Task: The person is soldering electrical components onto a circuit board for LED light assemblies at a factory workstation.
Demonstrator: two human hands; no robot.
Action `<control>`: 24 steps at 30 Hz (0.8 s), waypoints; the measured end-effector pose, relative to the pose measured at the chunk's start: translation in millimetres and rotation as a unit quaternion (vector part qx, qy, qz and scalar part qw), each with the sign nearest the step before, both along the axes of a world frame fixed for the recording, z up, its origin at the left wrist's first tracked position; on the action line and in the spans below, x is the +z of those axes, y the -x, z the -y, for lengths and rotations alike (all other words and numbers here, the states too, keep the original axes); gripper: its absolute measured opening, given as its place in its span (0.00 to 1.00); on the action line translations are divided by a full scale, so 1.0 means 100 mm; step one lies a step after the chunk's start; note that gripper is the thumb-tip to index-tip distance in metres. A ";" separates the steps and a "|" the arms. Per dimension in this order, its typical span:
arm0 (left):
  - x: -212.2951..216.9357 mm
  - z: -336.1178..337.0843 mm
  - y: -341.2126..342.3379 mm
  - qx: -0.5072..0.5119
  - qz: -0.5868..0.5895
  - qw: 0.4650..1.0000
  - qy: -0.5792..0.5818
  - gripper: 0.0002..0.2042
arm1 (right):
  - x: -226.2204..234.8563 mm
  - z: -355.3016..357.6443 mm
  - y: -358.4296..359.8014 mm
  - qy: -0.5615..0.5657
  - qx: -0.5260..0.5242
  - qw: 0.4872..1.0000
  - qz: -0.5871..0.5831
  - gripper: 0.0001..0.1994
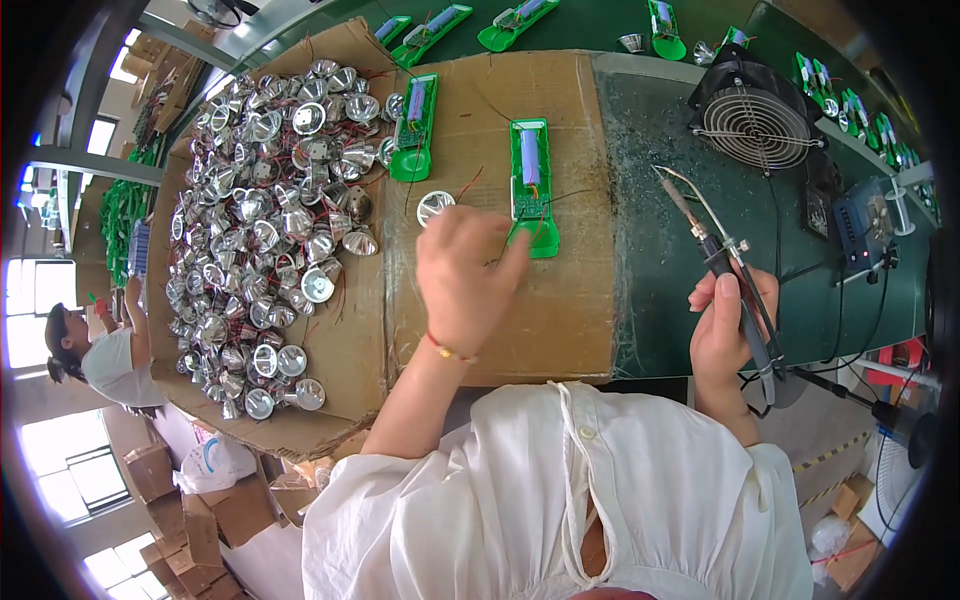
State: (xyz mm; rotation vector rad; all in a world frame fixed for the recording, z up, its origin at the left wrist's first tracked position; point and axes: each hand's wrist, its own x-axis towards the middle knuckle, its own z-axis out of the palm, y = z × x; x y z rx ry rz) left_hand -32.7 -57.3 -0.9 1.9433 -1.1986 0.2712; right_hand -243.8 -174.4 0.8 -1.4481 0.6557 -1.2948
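Observation:
My right hand (730,318) grips a soldering iron (722,262) with a thin curved metal tube fixed along it; its tip points up and to the left over the green table. My left hand (465,275) hovers over the cardboard, thumb apart from slightly blurred, bent fingers, and I see nothing held in it. Just right of that thumb lies an open green plastic housing (541,238) with a purple cylindrical battery (530,158), a small circuit board and loose wires. A silver reflector cup (435,207) sits beyond the left hand's fingers, partly covered by them.
A cardboard box (375,360) heaped with silver reflectors (265,235) stands at left. Another green housing (410,163) lies beside it. Toward the right are a round-grilled fan (757,125) and a blue soldering station (868,228) with cables. A person (110,350) works at far left.

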 end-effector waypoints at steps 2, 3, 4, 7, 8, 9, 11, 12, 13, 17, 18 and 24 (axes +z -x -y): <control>-0.06 0.06 0.12 -0.013 0.091 0.992 -0.082 0.06 | 0.01 -0.02 -0.01 0.037 0.042 0.998 -0.003 0.09; -0.14 0.09 0.14 -0.013 0.119 0.986 -0.116 0.06 | 0.02 -0.06 -0.04 0.017 0.063 0.998 -0.014 0.09; -0.21 0.10 0.15 0.000 0.101 0.987 -0.124 0.05 | 0.02 -0.09 -0.04 0.010 0.092 0.995 -0.031 0.09; -0.23 0.04 0.12 -0.002 0.003 0.998 -0.070 0.04 | 0.03 -0.14 -0.04 0.007 0.137 0.988 -0.069 0.09; -0.18 0.00 0.09 -0.021 -0.017 0.997 -0.068 0.04 | 0.01 -0.15 -0.06 0.020 0.134 0.988 -0.075 0.09; -0.16 -0.02 0.06 -0.022 -0.018 0.997 -0.068 0.04 | 0.01 -0.16 -0.08 0.008 0.133 0.988 -0.082 0.09; -0.14 -0.04 0.01 -0.021 -0.208 0.977 -0.050 0.04 | -0.03 -0.15 -0.10 0.006 0.148 0.982 -0.121 0.09; -0.11 0.00 -0.01 -0.014 -0.223 0.974 -0.044 0.05 | -0.06 -0.15 -0.16 0.011 0.145 0.981 -0.130 0.09; -0.13 0.03 -0.05 -0.012 -0.222 0.974 -0.044 0.05 | -0.12 -0.14 -0.21 0.010 0.147 0.980 -0.137 0.09; -0.24 0.10 -0.12 -0.020 -0.287 0.955 -0.066 0.06 | -0.25 -0.13 -0.43 -0.033 0.150 0.980 -0.127 0.09; -0.23 0.12 -0.11 -0.011 -0.270 0.960 -0.077 0.06 | -0.25 -0.13 -0.45 -0.055 0.148 0.980 -0.119 0.09; -0.24 0.12 -0.11 -0.001 -0.262 0.962 -0.081 0.06 | -0.25 -0.12 -0.51 -0.057 0.147 0.978 -0.135 0.08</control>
